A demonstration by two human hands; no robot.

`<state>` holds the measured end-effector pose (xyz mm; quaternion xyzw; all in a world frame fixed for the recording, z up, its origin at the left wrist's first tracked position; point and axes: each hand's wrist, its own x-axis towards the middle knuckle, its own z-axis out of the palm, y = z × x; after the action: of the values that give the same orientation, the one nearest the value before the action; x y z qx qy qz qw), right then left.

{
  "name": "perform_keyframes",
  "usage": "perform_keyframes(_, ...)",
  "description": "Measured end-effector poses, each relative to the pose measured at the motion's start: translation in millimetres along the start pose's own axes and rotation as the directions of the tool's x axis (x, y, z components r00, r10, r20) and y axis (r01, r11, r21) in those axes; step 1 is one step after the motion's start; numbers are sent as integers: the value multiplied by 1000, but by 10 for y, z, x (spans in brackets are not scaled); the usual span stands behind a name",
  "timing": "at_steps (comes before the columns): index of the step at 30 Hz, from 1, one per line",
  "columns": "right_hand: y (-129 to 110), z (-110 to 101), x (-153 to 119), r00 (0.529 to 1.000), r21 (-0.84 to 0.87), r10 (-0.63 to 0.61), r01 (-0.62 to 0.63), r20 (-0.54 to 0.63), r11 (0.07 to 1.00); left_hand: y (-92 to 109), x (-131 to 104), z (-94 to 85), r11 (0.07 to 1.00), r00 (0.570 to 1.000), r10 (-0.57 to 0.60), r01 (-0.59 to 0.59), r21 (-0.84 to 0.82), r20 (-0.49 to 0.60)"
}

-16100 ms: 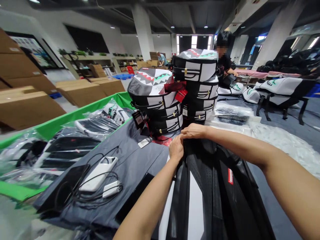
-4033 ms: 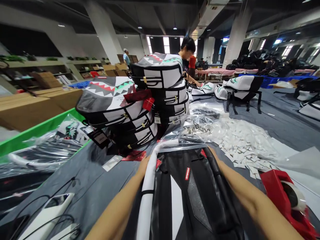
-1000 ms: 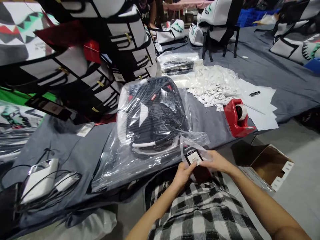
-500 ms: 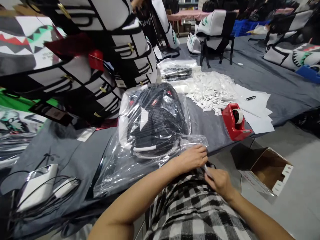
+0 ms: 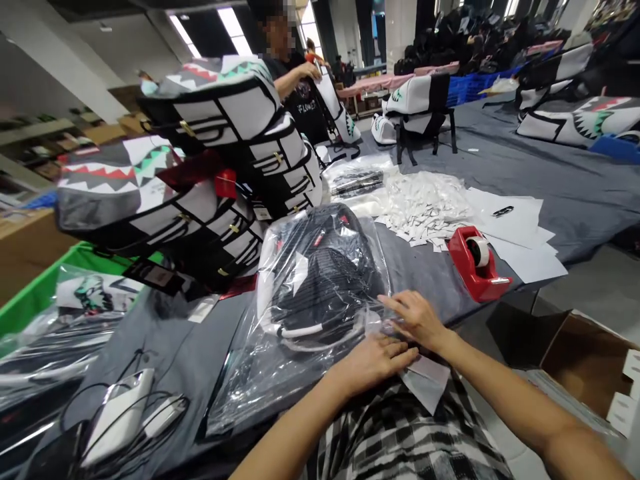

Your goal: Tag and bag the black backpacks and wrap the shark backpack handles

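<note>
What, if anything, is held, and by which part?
Left hand and right hand touch the clear bag at its near right corner; whether either grips it is unclear.

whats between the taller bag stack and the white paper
In the head view, plastic packs, then a heap of white pieces, lie between the taller bag stack and the paper.

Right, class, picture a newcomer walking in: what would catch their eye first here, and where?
Two tall stacks of black-and-white backpacks, topped with jagged red and green teeth, dominate the left. Near the middle, a black backpack in clear plastic lies on the grey cloth-covered table, the left hand and right hand at its near side. Right of it sits a bright red tape dispenser.
</note>
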<state>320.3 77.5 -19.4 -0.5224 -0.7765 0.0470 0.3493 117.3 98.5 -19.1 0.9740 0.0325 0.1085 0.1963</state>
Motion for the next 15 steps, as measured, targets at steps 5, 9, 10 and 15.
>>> perform_keyframes(5, 132, -114, 598, 923, 356, 333, -251, -191, 900, -115, 11, -220, 868, 781, -489, 393, -303, -389)
perform_keyframes(9, 214, -268, 711, 871, 232, 290, -210, -396, 950, -415, 383, -518, 737, 595, -675, 570, -364, -436)
perform_keyframes(10, 230, -283, 702, 868, 171, 260, -205, -423, 964, -508, 493, -576, 747, 616, -664, 577, -331, -425)
perform_keyframes(15, 171, -338, 520, 861, 54, 191, -188, -472, 981, -973, 936, -593, 763, 672, -642, 608, -219, -370)
